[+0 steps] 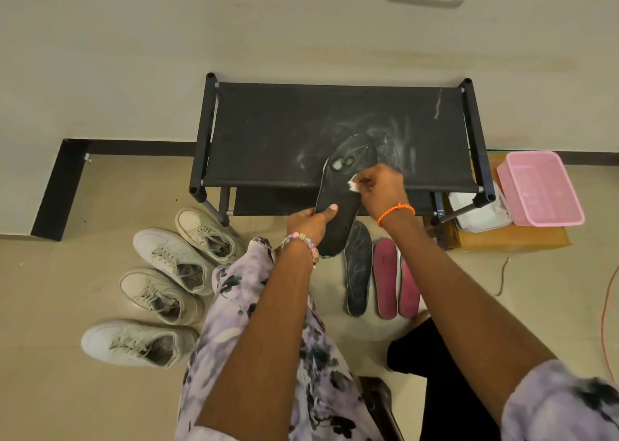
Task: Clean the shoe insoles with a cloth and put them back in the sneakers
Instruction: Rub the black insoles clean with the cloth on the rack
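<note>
My left hand (310, 219) grips the heel end of a black insole (341, 189), thumb on top, holding it tilted over the front edge of the black shoe rack (268, 132). My right hand (380, 189) is closed on a small white cloth (352, 186), pressed against the insole's middle. On the floor (67, 390) below lie another black insole (358, 269) and two pink insoles (397, 279) side by side; four white sneakers (167, 283) sit to my left

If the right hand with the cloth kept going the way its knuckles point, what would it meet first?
Probably the black insole itself: the right hand presses the white cloth toward its middle. Beyond lies the rack's black top, though depth is unclear.
</note>
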